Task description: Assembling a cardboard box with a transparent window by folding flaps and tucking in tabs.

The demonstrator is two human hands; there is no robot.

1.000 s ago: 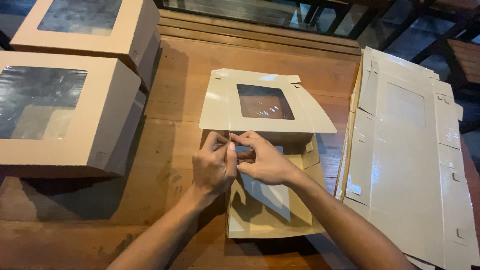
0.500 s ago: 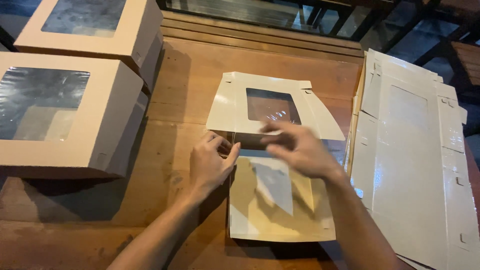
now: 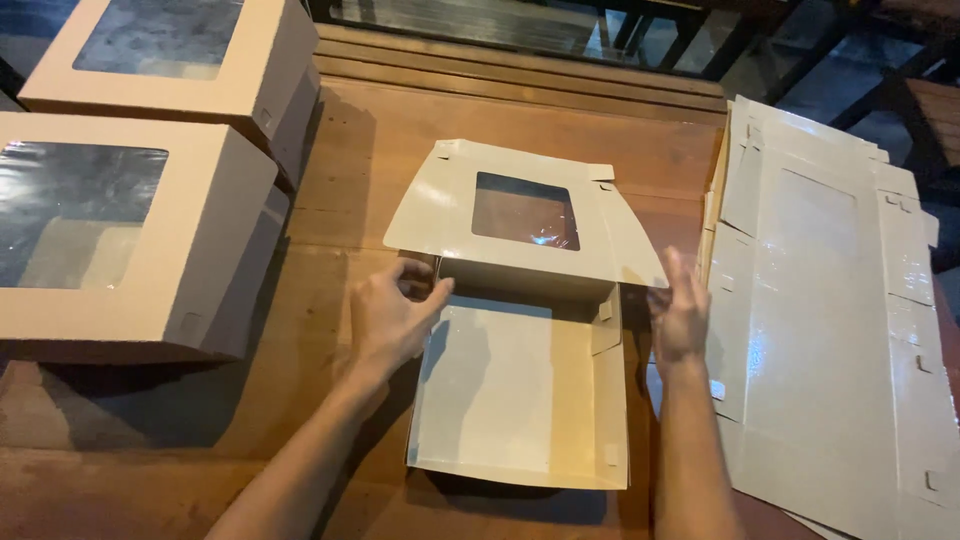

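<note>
Two bare hands are being held at either side of a half-folded cardboard box (image 3: 520, 385) lying on a wooden table (image 3: 400, 130). The left hand (image 3: 392, 315) is being kept loosely curled, its fingers bent against the box's left wall near the rear corner, with nothing gripped inside it. The right hand (image 3: 680, 315) is being held open and flat, fingers extended upward and together, its palm being pressed toward the box's right wall; whether it is actually touching the cardboard cannot be told. Both forearms are being stretched forward from the lower edge of the view, roughly parallel. The box's windowed lid (image 3: 525, 215) is being left raised and tilted back behind the open tray. Just beside the right hand, a stack of flat unfolded box blanks (image 3: 830, 320) is lying on the table. Well to the left, two finished windowed boxes are standing, one nearer (image 3: 120, 240) and one behind it (image 3: 180, 55).
</note>
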